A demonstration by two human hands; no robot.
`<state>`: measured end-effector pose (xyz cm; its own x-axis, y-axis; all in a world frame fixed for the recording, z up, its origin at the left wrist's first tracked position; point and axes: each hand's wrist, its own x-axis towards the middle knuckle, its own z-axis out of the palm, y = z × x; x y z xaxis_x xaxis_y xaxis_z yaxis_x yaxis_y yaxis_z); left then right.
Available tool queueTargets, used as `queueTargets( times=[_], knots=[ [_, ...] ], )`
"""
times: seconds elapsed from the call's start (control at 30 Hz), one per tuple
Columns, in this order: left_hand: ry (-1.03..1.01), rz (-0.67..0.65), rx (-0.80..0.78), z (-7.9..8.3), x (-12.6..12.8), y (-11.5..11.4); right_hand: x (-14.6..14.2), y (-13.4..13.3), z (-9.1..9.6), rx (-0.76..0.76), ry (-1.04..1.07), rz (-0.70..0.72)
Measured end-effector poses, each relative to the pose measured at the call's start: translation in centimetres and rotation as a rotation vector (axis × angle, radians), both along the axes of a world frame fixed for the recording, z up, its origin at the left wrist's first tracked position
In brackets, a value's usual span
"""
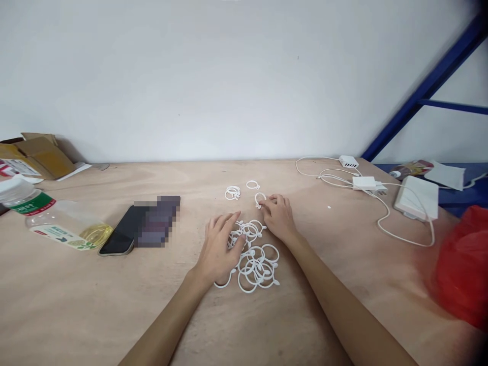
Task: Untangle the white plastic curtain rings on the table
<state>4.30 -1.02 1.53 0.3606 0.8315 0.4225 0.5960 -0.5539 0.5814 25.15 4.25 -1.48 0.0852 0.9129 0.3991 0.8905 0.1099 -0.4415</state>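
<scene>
White plastic curtain rings, each with a small tab, lie in a loose pile [256,269] in the middle of the table. Over the pile's left side rests my left hand [221,244], fingers apart, hiding some rings; it holds nothing that I can see. Just beyond, at the pile's far right, my right hand [280,216] pinches a single white ring [256,198] at its tab, the loop pointing away from me. Farther back lie another single ring [252,181] and a small overlapping cluster of rings [233,193].
To the left are a clear bottle [61,218] on its side, a phone [122,231], a pixelated flat item [158,223] and a cardboard box [46,155]. On the right are white cables with a charger [364,183], a white box [417,198] and a red bag [465,267].
</scene>
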Motion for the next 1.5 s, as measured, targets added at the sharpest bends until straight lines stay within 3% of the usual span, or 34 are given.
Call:
queueTargets(
  times=[0.1, 0.17, 0.3, 0.47, 0.7, 0.83, 1.13, 1.33, 1.5],
  knots=[
    [-0.034, 0.017, 0.011, 0.2, 0.1, 0.1, -0.4, -0.3, 0.7, 0.099, 0.191, 0.013],
    [-0.061, 0.05, 0.019, 0.4, 0.0, 0.1, -1.1, -1.1, 1.8, 0.083, 0.441, 0.039],
    [-0.116, 0.075, 0.004, 0.7, 0.0, 0.0, -3.5, -4.1, 4.2, -0.223, 1.013, 0.191],
    [-0.215, -0.079, -0.077, 0.7, 0.3, -0.1, -5.5, -7.0, 5.5, -0.465, 1.304, 0.296],
    [-0.299, -0.03, -0.18, 1.2, 0.5, -0.4, -5.3, -7.2, 5.9, -0.459, 1.279, 0.358],
    [-0.313, -0.084, -0.185, 1.3, 0.5, -0.4, -5.4, -6.9, 5.3, -0.289, 1.171, 0.296],
    [-0.307, -0.139, -0.262, 1.7, 1.0, -1.0, -5.1, -6.9, 4.8, -0.049, 0.809, 0.4],
    [-0.262, -0.158, -0.252, 2.4, 1.0, -1.1, -5.1, -7.2, 4.8, -0.121, 0.839, 0.381],
    [-0.171, -0.082, -0.139, 1.5, 0.5, -0.4, -4.6, -5.4, 4.5, -0.143, 0.823, 0.31]
  ],
)
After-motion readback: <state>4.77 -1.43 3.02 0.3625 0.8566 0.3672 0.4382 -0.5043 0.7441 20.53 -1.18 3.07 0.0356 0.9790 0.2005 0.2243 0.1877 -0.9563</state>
